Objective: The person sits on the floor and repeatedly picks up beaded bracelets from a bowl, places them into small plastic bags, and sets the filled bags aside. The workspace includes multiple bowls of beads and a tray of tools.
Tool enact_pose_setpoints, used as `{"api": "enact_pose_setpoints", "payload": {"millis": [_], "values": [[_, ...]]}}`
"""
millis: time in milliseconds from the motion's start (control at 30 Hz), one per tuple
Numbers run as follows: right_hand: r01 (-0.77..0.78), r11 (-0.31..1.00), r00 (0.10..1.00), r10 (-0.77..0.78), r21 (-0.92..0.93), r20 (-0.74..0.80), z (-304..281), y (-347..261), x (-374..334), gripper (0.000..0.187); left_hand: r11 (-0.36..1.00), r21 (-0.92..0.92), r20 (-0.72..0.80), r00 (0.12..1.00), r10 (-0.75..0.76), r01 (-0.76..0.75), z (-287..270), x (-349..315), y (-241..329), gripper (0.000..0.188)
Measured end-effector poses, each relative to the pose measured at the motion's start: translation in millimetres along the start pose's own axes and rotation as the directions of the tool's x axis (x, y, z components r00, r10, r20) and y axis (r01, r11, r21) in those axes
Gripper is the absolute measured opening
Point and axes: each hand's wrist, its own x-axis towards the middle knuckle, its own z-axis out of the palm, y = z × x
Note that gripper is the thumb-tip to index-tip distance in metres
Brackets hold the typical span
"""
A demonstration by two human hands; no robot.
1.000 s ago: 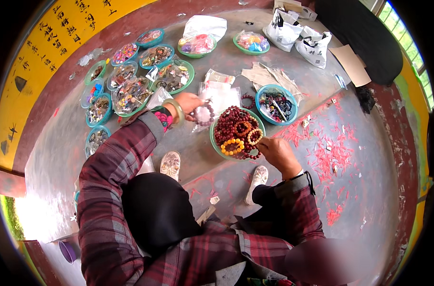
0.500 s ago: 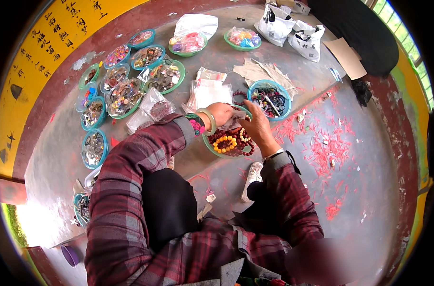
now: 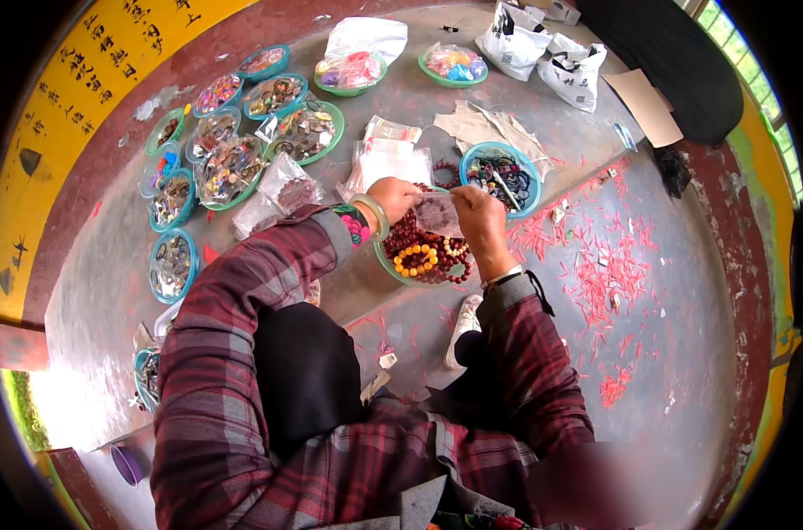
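A small clear plastic bag is stretched between my two hands, its contents, if any, too faint to tell. My left hand pinches one edge of it, and my right hand is closed on the opposite edge. Directly beneath sits a green basin of dark red bead bracelets, partly hidden by the bag and hands. A yellow bead bracelet lies on top of them. Just beyond my left hand is a stack of flat clear bags.
A blue basin of dark cords stands right of my hands, near a beige cloth. Left are filled bags and several basins of trinkets. White carrier bags stand far right. Red scraps litter the lower floor.
My right hand's fingers, spread before, have closed on the bag's edge. The bag is now drawn out flat between both hands. My left hand has shifted slightly left.
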Motion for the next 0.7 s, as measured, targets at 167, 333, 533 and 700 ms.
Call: {"api": "enact_pose_setpoints", "payload": {"millis": [167,333,533,700], "values": [[0.08,0.996,0.996,-0.081,-0.048,-0.024,-1.9,3.8,6.2,0.013,0.996,0.041,-0.107,0.991,0.078,-0.074,-3.0,4.1,-0.6,0.02],[0.066,0.998,0.997,-0.066,0.014,-0.05,-3.2,-2.0,10.5,0.012,0.956,-0.291,-0.125,0.989,-0.077,0.037,-2.4,9.8,3.4,0.02],[0.2,0.98,0.976,-0.198,0.017,-0.095,-11.1,-9.7,13.6,0.01,0.989,-0.078,-0.253,0.962,0.101,-0.124,-13.6,5.7,18.8,0.019],[0.208,0.975,0.973,-0.214,-0.077,-0.082,-21.1,-26.3,11.2,0.029,0.973,0.011,-0.307,0.925,0.223,-0.231,-13.6,-1.3,30.3,0.017]]}}
